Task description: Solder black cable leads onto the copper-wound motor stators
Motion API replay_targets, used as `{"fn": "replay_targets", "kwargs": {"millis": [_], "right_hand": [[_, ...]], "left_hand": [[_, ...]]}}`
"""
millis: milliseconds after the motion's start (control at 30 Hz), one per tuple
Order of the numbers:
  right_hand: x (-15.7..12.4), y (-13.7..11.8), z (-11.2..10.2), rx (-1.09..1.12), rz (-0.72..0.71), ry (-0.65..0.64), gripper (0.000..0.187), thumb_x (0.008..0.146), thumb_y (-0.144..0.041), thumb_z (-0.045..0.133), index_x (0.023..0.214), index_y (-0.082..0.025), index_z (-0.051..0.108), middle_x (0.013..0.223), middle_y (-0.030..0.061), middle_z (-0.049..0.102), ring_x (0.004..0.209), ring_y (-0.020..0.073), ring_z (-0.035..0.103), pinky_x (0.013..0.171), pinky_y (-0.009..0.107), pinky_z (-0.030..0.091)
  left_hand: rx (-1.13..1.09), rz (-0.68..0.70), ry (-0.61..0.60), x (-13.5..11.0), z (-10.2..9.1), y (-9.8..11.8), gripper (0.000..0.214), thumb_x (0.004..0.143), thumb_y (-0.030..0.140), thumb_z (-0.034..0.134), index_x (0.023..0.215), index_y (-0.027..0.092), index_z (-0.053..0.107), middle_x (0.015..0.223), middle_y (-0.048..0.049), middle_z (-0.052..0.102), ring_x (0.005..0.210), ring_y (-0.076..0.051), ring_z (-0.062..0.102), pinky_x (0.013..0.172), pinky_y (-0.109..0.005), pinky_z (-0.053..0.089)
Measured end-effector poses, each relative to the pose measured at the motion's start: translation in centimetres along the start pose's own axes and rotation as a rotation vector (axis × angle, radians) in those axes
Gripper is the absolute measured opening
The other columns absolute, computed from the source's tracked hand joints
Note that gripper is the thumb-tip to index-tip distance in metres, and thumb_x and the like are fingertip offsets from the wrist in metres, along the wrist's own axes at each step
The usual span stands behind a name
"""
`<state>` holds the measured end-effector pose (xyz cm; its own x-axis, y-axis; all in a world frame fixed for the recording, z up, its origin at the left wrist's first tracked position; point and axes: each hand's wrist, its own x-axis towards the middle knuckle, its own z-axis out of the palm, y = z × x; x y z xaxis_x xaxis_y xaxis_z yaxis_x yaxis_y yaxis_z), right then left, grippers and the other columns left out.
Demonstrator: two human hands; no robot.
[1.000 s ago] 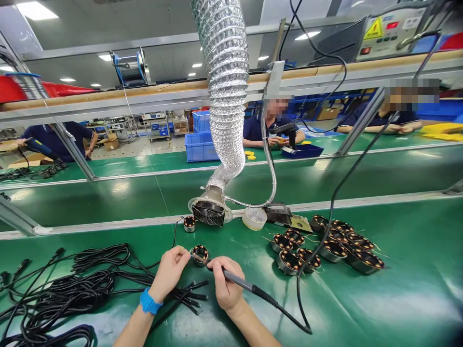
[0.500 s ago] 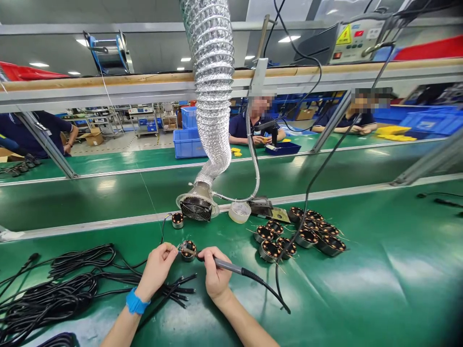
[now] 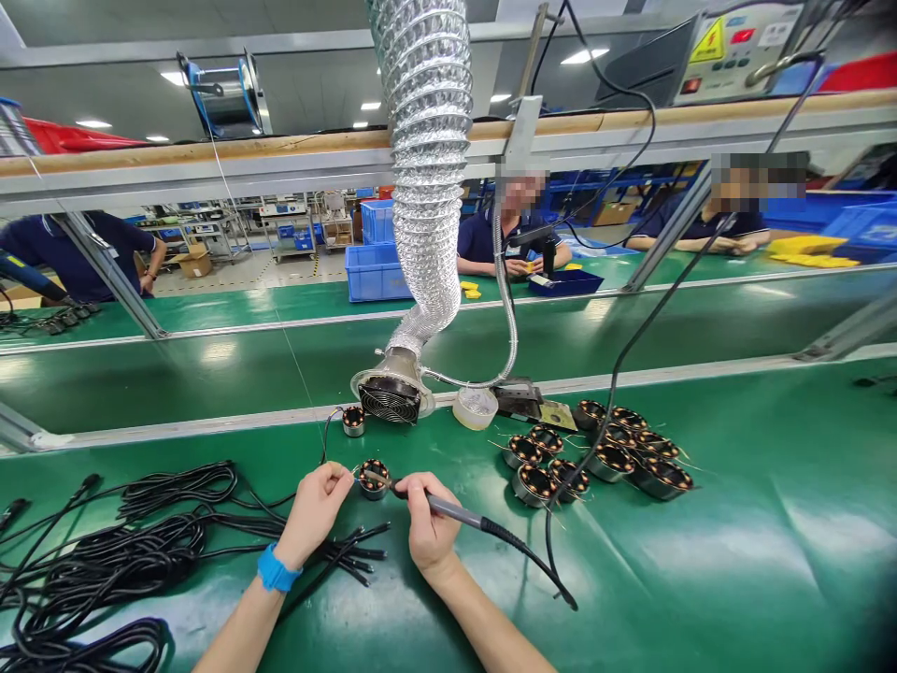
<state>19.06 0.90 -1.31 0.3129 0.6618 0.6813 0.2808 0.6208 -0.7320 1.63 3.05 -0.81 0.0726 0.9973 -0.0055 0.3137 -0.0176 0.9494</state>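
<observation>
A motor stator (image 3: 374, 492), a ring with copper windings, sits on the green bench between my hands. My right hand (image 3: 433, 525) grips a soldering iron (image 3: 455, 511) like a pen, its tip reaching the stator's upper rim. At the stator's left side, my left hand (image 3: 320, 500), with a blue band on the wrist, is closed in a pinch on a thin wire (image 3: 355, 472). Which strand this is, the fingers partly hide. Just behind stands another stator (image 3: 354, 425) with a dark lead running toward the left hand.
Coiled black cables (image 3: 140, 551) cover the bench at left, their cut ends (image 3: 361, 551) beside my left forearm. Several stators (image 3: 536, 481) stand at right, near the iron's cord (image 3: 617, 374). A fume duct (image 3: 392, 397) hangs above, and a solder spool (image 3: 225, 98) sits overhead. Co-workers sit opposite.
The camera view has shifted slightly, moving everything a little to the right. Both hands keep their holds at the stator, with the iron's tip still at its rim.
</observation>
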Motion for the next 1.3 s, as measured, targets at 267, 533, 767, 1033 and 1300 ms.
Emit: {"fn": "replay_targets", "kwargs": {"millis": [267, 533, 767, 1033, 1300], "right_hand": [[0.0, 0.0, 0.1, -0.015, -0.01, -0.005, 0.03, 0.095, -0.023, 0.047, 0.071, -0.02, 0.065, 0.064, 0.0, 0.066, 0.057, 0.0147, 0.063, 0.056, 0.024, 0.048], [0.1, -0.2, 0.0, -0.051, -0.018, -0.004, 0.033, 0.096, -0.024, 0.045, 0.07, -0.019, 0.065, 0.062, 0.0007, 0.066, 0.057, 0.0151, 0.063, 0.056, 0.025, 0.049], [0.2, -0.1, -0.2, -0.1, -0.036, -0.02, 0.033, 0.097, -0.025, 0.044, 0.073, -0.02, 0.066, 0.066, 0.0031, 0.069, 0.06, 0.017, 0.066, 0.059, 0.028, 0.053], [0.5, 1.3, 0.8, -0.173, -0.22, -0.316, 0.021, 0.095, -0.017, 0.054, 0.111, -0.021, 0.067, 0.091, 0.0069, 0.071, 0.079, 0.0195, 0.067, 0.072, 0.034, 0.056], [0.1, 3.1, 1.3, -0.175, -0.134, -0.565, 0.052, 0.09, -0.01, 0.055, 0.139, -0.026, 0.051, 0.12, 0.0113, 0.059, 0.103, 0.0222, 0.065, 0.089, 0.036, 0.057]], "left_hand": [[0.014, 0.003, -0.005, 0.0, 0.0, 0.0, 0.041, 0.083, 0.056, 0.055, 0.078, 0.016, 0.056, 0.066, 0.0033, 0.045, 0.057, -0.011, 0.033, 0.053, -0.025, 0.025], [-0.015, -0.011, -0.003, 0.0, 0.0, 0.4, 0.044, 0.079, 0.06, 0.057, 0.075, 0.016, 0.056, 0.066, 0.0034, 0.044, 0.059, -0.012, 0.034, 0.054, -0.025, 0.026], [-0.034, -0.031, 0.002, -0.2, 0.0, 1.0, 0.046, 0.077, 0.063, 0.059, 0.071, 0.018, 0.055, 0.063, 0.0041, 0.044, 0.055, -0.011, 0.032, 0.051, -0.025, 0.023], [-0.136, -0.091, -0.101, -0.4, -1.6, 0.8, 0.046, 0.068, 0.056, 0.075, 0.082, 0.015, 0.06, 0.064, 0.0037, 0.052, 0.056, -0.01, 0.039, 0.052, -0.023, 0.028], [-0.227, -0.143, -0.03, -0.3, -1.7, 1.0, 0.048, 0.066, 0.058, 0.076, 0.073, 0.013, 0.062, 0.061, 0.0044, 0.051, 0.051, -0.007, 0.031, 0.049, -0.023, 0.018]]}}
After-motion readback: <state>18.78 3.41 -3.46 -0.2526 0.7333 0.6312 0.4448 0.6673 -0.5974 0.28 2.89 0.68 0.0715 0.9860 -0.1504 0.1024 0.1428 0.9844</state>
